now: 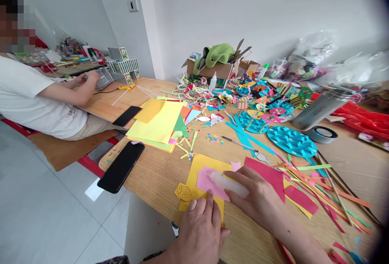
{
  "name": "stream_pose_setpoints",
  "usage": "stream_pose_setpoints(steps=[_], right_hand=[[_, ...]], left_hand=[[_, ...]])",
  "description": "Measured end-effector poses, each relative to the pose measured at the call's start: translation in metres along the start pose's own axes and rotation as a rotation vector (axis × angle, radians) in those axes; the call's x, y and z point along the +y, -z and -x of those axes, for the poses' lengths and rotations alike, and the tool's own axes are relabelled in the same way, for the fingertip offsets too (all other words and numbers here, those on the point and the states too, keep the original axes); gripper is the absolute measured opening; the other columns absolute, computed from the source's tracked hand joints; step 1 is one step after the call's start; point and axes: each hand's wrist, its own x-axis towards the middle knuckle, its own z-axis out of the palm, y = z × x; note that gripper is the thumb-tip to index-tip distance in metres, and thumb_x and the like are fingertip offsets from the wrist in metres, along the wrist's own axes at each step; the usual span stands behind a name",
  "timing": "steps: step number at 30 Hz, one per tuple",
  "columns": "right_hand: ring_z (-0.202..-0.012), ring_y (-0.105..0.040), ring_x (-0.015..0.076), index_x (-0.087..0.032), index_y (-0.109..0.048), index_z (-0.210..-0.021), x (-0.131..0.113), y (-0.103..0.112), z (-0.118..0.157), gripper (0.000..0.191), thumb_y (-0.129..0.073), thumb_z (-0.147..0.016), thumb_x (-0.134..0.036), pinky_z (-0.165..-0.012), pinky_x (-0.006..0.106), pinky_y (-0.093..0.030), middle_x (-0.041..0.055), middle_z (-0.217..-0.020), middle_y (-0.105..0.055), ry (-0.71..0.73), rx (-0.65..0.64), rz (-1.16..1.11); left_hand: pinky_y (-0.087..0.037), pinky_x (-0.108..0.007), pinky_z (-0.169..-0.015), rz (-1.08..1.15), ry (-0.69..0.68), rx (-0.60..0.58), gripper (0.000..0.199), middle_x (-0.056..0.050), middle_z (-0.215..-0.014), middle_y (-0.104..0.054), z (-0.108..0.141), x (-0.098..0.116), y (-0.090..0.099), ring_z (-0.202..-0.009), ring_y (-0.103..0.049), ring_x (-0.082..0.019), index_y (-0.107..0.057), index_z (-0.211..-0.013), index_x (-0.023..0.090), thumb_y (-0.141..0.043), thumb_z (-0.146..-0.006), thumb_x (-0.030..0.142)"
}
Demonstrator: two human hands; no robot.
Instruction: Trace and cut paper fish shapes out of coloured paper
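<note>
My right hand (253,191) is wrapped round a white translucent glue bottle (232,185), tilted with its tip over a pink paper piece (206,181). That pink piece lies on a yellow sheet (199,162) on the wooden table. My left hand (202,223) presses flat on the lower part of the yellow sheet, its fingertips at the lower edge of the pink paper. Just left of those fingers is a small yellow cut-out with a drawn, dotted fish (184,193). A red sheet (267,175) lies beyond my right hand.
Two black phones (121,167) flank a stack of yellow paper (154,124). Behind are paper fish, blue plates (291,140), a cardboard box (209,69) and a metal flask (322,108). Paper strips lie at right. A person in a white shirt (39,98) sits at left.
</note>
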Motion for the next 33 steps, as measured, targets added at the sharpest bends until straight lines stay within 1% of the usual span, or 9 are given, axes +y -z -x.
stream_pose_setpoints(steps=[3,5,14,17,19,23,27,30,33], right_hand=[[-0.077,-0.062,0.021,-0.023,-0.066,-0.112,-0.002,-0.001,0.0,0.029,-0.055,-0.085,-0.025,-0.066,0.035,-0.052,0.0077,-0.09,-0.06,0.007,-0.046,-0.022],[-0.079,-0.062,0.0216,-0.023,-0.065,-0.112,-0.003,-0.001,0.0,0.029,-0.055,-0.085,-0.025,-0.065,0.034,-0.051,0.0082,-0.091,-0.06,0.001,-0.024,-0.012],[-0.077,-0.06,0.0203,-0.023,-0.067,-0.108,-0.007,0.002,-0.002,0.026,-0.058,-0.083,-0.022,-0.065,0.033,-0.051,0.0073,-0.088,-0.059,0.036,-0.04,-0.023],[-0.076,-0.06,0.0188,-0.025,-0.067,-0.105,-0.007,0.005,-0.001,0.026,-0.059,-0.081,-0.018,-0.066,0.031,-0.051,0.0064,-0.09,-0.059,0.077,-0.13,-0.082],[-0.076,-0.061,0.0184,-0.024,-0.066,-0.105,-0.006,0.007,-0.001,0.027,-0.059,-0.08,-0.016,-0.066,0.031,-0.051,0.0065,-0.091,-0.059,0.074,-0.154,-0.095],[-0.076,-0.061,0.0189,-0.024,-0.066,-0.107,-0.007,0.009,-0.001,0.029,-0.057,-0.081,-0.016,-0.064,0.031,-0.05,0.0072,-0.09,-0.059,0.044,-0.109,-0.071],[-0.073,-0.061,0.017,-0.025,-0.068,-0.104,-0.008,0.013,-0.002,0.032,-0.059,-0.077,-0.012,-0.062,0.028,-0.05,0.0051,-0.086,-0.06,0.08,-0.145,-0.115],[-0.068,-0.061,0.0175,-0.023,-0.069,-0.104,-0.007,0.014,-0.004,0.028,-0.057,-0.08,-0.017,-0.058,0.028,-0.05,0.0063,-0.083,-0.06,0.036,-0.094,-0.099],[-0.07,-0.063,0.0187,-0.023,-0.068,-0.109,-0.003,0.01,-0.005,0.029,-0.058,-0.081,-0.022,-0.059,0.03,-0.052,0.0071,-0.085,-0.061,0.004,-0.027,-0.086]], left_hand=[[-0.042,-0.037,-0.076,0.01,0.002,-0.031,0.051,-0.017,-0.13,-0.057,-0.001,0.0,0.002,-0.091,-0.056,-0.024,-0.058,-0.121,0.008,-0.054,-0.088,0.047],[-0.042,-0.038,-0.077,0.008,0.005,-0.039,0.05,-0.017,-0.13,-0.057,0.0,0.0,0.003,-0.091,-0.055,-0.024,-0.058,-0.121,0.009,-0.053,-0.089,0.046],[-0.041,-0.037,-0.077,0.007,0.004,-0.011,0.05,-0.017,-0.129,-0.057,0.002,0.001,0.002,-0.091,-0.055,-0.023,-0.057,-0.121,0.008,-0.052,-0.089,0.046],[-0.04,-0.038,-0.078,0.001,0.008,-0.009,0.049,-0.016,-0.124,-0.06,0.002,0.002,0.002,-0.091,-0.054,-0.023,-0.058,-0.12,0.008,-0.052,-0.089,0.046],[-0.04,-0.038,-0.078,-0.002,0.006,-0.008,0.049,-0.015,-0.124,-0.06,0.001,0.001,0.003,-0.091,-0.054,-0.023,-0.058,-0.12,0.008,-0.053,-0.089,0.046],[-0.04,-0.037,-0.078,-0.012,-0.002,-0.009,0.05,-0.016,-0.127,-0.058,0.002,0.001,0.003,-0.091,-0.054,-0.023,-0.058,-0.12,0.008,-0.052,-0.089,0.046],[-0.04,-0.038,-0.078,-0.005,-0.001,-0.025,0.05,-0.017,-0.126,-0.059,0.002,0.001,0.003,-0.091,-0.054,-0.023,-0.058,-0.12,0.008,-0.052,-0.089,0.046],[-0.041,-0.038,-0.078,0.0,-0.005,-0.033,0.049,-0.016,-0.13,-0.057,0.002,0.001,0.003,-0.091,-0.054,-0.023,-0.057,-0.121,0.008,-0.052,-0.089,0.046],[-0.041,-0.038,-0.078,-0.003,0.0,-0.031,0.049,-0.016,-0.13,-0.056,0.002,0.001,0.003,-0.091,-0.055,-0.023,-0.058,-0.121,0.009,-0.052,-0.089,0.046]])
